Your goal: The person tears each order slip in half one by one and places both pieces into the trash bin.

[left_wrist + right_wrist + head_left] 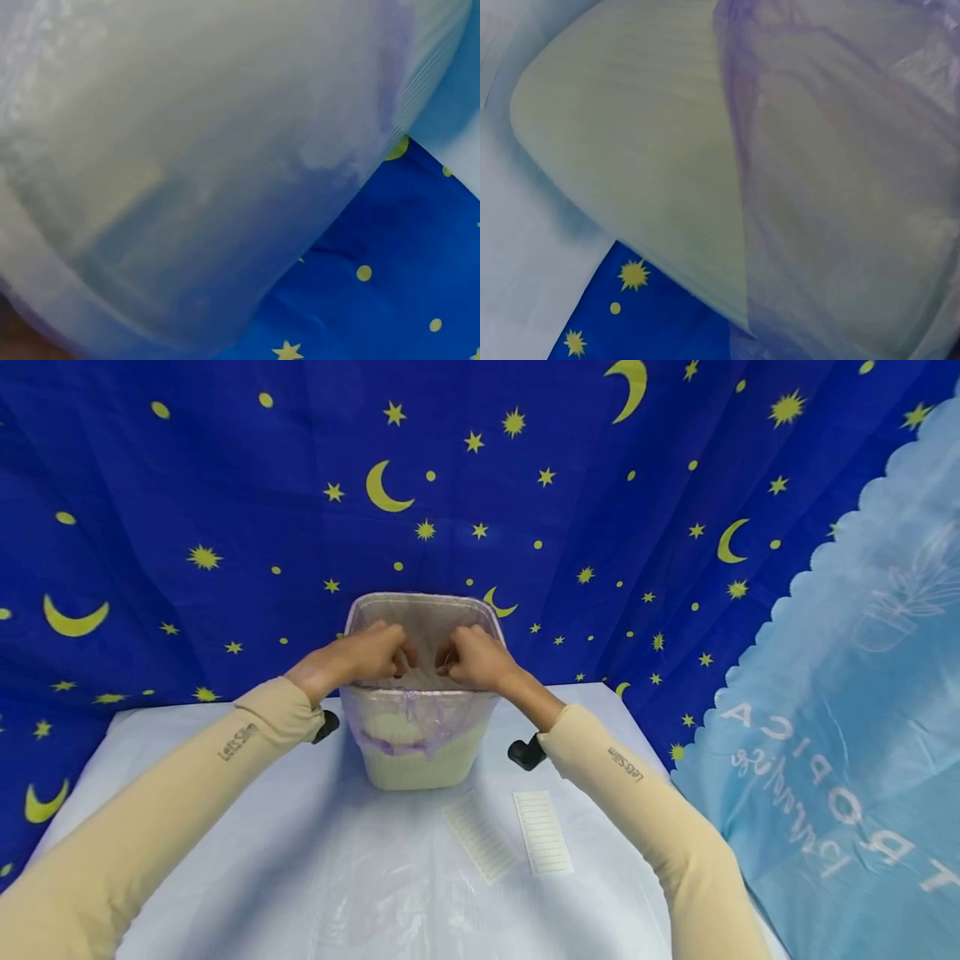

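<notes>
A cream trash bin [420, 772] stands upright on the table, its mouth tilted into view. A thin, see-through purple trash bag [408, 720] lines it and hangs folded over the rim, its edge partway down the outside. My left hand [371, 653] reaches over the left of the rim, fingers bent down into the mouth. Opposite it, my right hand [478, 657] dips in from the right with curled fingers. Whether either hand pinches the bag cannot be made out. The right wrist view shows the bin wall [637, 135] beside the overhanging bag [847, 172]; the fingers are hidden there.
Two pale lined strips, one at the right [543, 832] and a fainter one [482, 842], lie on the white-covered table [360, 868] in front of the bin. A blue star-and-moon curtain [262, 510] hangs close behind. Light blue cloth [847, 710] hangs at the right.
</notes>
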Available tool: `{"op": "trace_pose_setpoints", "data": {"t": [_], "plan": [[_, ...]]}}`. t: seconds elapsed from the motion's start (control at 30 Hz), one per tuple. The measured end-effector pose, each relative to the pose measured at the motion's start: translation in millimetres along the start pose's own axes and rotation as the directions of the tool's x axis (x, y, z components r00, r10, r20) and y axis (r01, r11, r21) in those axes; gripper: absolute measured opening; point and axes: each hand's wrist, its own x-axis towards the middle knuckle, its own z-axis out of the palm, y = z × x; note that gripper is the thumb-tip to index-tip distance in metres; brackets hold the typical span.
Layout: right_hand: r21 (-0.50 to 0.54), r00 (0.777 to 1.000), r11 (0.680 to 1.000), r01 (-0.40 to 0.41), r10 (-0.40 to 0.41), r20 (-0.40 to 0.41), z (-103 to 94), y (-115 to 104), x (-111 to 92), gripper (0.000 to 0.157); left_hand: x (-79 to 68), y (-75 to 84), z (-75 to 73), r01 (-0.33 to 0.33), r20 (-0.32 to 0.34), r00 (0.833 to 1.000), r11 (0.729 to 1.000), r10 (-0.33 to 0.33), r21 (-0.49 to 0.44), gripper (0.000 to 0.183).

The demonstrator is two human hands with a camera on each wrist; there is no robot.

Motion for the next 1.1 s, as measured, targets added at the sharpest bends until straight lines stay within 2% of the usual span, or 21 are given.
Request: {"op": "trace_pose_setpoints", "data": {"t": [0.13,0.2,0.27,0.33,0.4,0.47,0.5,0.63,0.7,0.83,1.03,1.1], "plan": [[0.019,0.992,0.999,0.032,-0.029,-0.119,1.0,-5.8,-9.4,0.007,-6.8,-0.8,-0.6,-0.013,-0.074,0.997,0.999,0.01,-0.037,0.018],[0.04,0.977,0.996,0.08,-0.071,-0.202,3.5,-9.8,-14.5,0.008,-12.3,-0.4,0.0,-0.022,-0.133,0.991,0.998,0.013,-0.062,0.017],[0.055,0.948,0.988,0.143,-0.121,-0.294,6.4,-13.8,-20.5,0.009,-18.4,2.8,1.5,-0.046,-0.204,0.979,0.996,0.03,-0.072,0.017],[0.072,0.905,0.974,0.216,-0.172,-0.39,9.1,-18.1,-28.0,0.009,-24.7,9.0,4.1,-0.074,-0.272,0.961,0.993,0.048,-0.087,0.016],[0.093,0.858,0.954,0.287,-0.212,-0.468,11.1,-22.5,-36.8,0.008,-30.5,17.3,7.4,-0.112,-0.341,0.937,0.99,0.076,-0.087,0.015],[0.118,0.826,0.934,0.337,-0.233,-0.513,12.8,-26.5,-45.7,0.008,-35.8,26.6,11.0,-0.138,-0.39,0.916,0.987,0.096,-0.082,0.014],[0.141,0.818,0.922,0.36,-0.24,-0.522,13.7,-28.2,-50.2,0.009,-38.4,31.2,13.0,-0.147,-0.406,0.908,0.986,0.103,-0.08,0.014],[0.214,0.822,0.888,0.407,-0.253,-0.511,18.1,-34.1,-67.4,0.008,-49.1,44.6,21.3,-0.149,-0.444,0.889,0.988,0.112,-0.049,0.013],[0.228,0.825,0.881,0.414,-0.257,-0.504,21.8,-36.3,-74.6,0.008,-55.7,47.5,25.3,-0.154,-0.46,0.879,0.988,0.125,-0.027,0.012],[0.246,0.826,0.873,0.42,-0.255,-0.503,33.4,-36.3,-89.4,0.007,-68.4,49.7,37.2,-0.195,-0.472,0.859,0.979,0.196,0.052,0.009],[0.283,0.86,0.876,0.389,-0.236,-0.453,55.9,-25.3,-112.1,0.005,-74.1,53.8,66.9,-0.312,-0.416,0.83,0.927,0.373,0.209,0.01],[0.293,0.871,0.879,0.375,-0.227,-0.436,61.9,-21.5,-117.8,0.007,-73.7,55.1,73.9,-0.343,-0.382,0.828,0.91,0.41,0.233,0.01]]}}
